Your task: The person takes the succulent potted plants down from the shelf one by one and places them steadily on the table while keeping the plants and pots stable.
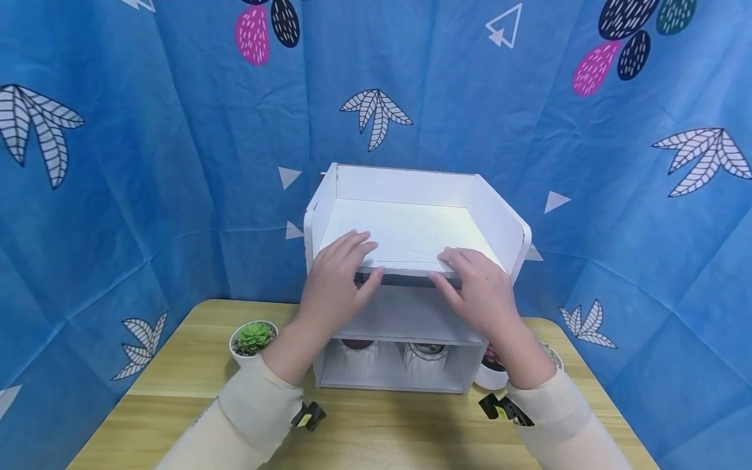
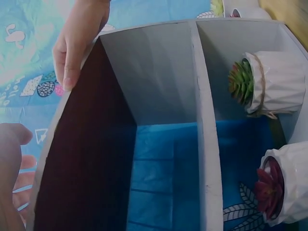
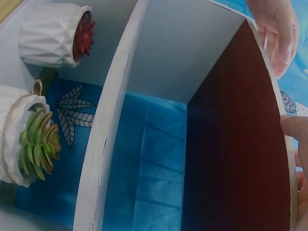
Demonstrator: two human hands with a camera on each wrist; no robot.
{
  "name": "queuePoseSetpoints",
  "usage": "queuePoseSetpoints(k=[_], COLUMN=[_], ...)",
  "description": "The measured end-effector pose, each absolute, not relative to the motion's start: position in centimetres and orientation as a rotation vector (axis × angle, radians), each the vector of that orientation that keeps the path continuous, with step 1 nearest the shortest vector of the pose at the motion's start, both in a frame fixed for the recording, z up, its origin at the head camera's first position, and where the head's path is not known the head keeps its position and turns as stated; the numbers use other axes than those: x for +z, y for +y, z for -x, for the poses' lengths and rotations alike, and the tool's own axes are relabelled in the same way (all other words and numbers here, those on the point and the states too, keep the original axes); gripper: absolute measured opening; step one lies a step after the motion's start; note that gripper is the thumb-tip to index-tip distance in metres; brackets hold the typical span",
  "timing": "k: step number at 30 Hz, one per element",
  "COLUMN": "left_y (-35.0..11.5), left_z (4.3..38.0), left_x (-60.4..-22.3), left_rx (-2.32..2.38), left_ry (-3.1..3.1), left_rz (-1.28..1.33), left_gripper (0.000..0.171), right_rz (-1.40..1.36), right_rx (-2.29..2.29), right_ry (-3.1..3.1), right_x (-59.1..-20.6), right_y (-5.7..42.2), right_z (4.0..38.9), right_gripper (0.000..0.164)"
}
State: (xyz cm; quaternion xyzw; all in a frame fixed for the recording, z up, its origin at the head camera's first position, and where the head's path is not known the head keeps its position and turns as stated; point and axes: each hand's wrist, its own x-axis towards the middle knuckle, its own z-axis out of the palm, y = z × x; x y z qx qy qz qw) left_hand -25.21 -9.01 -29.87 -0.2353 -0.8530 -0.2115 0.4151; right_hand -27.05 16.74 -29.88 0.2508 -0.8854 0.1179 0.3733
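Pale sleeves (image 1: 255,408) stretch toward a white shelf unit (image 1: 405,228). The left hand (image 1: 336,274) is relaxed, thumb off the top edge; the right hand (image 1: 484,290) touches it, grip unclear. Holding potted succulents (image 2: 281,82), the unit stands on a wooden table (image 1: 153,385).

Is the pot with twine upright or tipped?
Upright: the pot stands on the bottom board, its plant facing the middle board.

Pretty bright in the head view, nearly glowing on top of the boxy white wooden shelf (image 1: 405,228), with a soft shadow across the pale yellow wood-grain tabletop (image 1: 364,418). Way dimmer and hazier in both wrist views, plus curvy wide-angle bending along shelf edges.
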Motion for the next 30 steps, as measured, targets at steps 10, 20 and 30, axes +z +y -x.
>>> queuePoseSetpoints(k=[10,20,30], left_y=[-8.75,-8.66,-8.58], left_z=[25.59,25.63,25.41], left_x=[-30.17,-30.29,-30.38], left_rx=[-0.465,-0.381,-0.310], left_ry=[-2.178,-2.214,-2.245], left_rz=[0.555,0.529,0.508], left_gripper=[0.037,0.035,0.034], right_rz=[-0.644,-0.638,-0.636], right_rx=[0.299,0.301,0.303], right_ry=[-2.266,-2.271,-2.274], right_x=[-29.89,-29.84,-29.79], right_y=[16.72,16.66,16.57], right_z=[27.01,27.04,26.98], right_gripper=[0.047,0.046,0.046])
